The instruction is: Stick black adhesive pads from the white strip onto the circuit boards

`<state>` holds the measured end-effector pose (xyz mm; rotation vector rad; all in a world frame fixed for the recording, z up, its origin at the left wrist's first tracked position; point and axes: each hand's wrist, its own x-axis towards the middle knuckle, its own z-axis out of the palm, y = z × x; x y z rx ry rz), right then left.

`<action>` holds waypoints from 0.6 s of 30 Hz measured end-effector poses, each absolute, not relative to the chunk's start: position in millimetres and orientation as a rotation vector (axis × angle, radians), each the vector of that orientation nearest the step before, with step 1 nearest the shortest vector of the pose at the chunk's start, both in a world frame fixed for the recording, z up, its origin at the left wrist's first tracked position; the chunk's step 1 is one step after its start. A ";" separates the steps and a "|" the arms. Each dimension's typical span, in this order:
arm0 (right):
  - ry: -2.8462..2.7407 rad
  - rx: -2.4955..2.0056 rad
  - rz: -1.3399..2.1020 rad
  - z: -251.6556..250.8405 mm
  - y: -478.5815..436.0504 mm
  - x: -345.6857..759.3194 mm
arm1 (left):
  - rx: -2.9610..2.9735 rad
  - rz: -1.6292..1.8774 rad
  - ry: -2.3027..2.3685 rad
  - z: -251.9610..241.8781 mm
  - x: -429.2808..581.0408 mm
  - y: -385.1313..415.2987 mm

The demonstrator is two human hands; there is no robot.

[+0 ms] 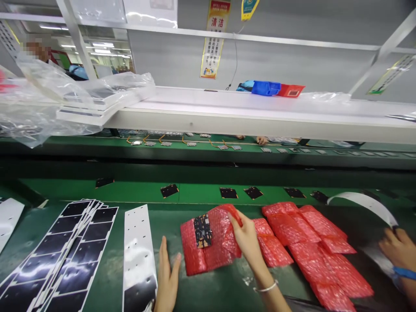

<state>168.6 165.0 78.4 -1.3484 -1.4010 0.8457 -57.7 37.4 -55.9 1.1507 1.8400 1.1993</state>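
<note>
My right hand (246,236), with a bangle at the wrist, pinches the right side of a red bubble-wrap bag (219,253) and holds it tilted above the green bench. A dark circuit board (203,231) shows at the bag's upper left part; whether it lies on the bag or partly inside I cannot tell. My left hand (168,275) is open, thumb and fingers apart, just left of the bag and holding nothing. Close by its left side lies a white strip sheet (139,242) with small dark marks and a black patch at its near end.
Several red bubble-wrap bags (313,255) lie overlapping at right. Stacked sheets with black panels (78,247) fan out at left. Black boards (228,193) sit along the green belt (201,195). Another person's hand (398,249) holds a white strip at far right. A white shelf (208,119) crosses above.
</note>
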 end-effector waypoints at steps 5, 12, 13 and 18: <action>-1.557 -1.438 0.628 128.3 171.2 202.0 | 1.466 1.108 1.810 -48.5 -41.4 31.0; -1.641 -1.500 0.384 199.0 168.3 236.7 | 2.274 0.651 1.911 -61.1 -26.7 50.0; -1.661 -1.496 0.337 208.3 168.8 240.5 | 2.325 0.603 1.871 -66.8 -25.5 54.5; -1.787 -1.503 0.110 253.0 176.8 257.4 | 2.420 0.464 1.885 -89.6 -31.5 63.1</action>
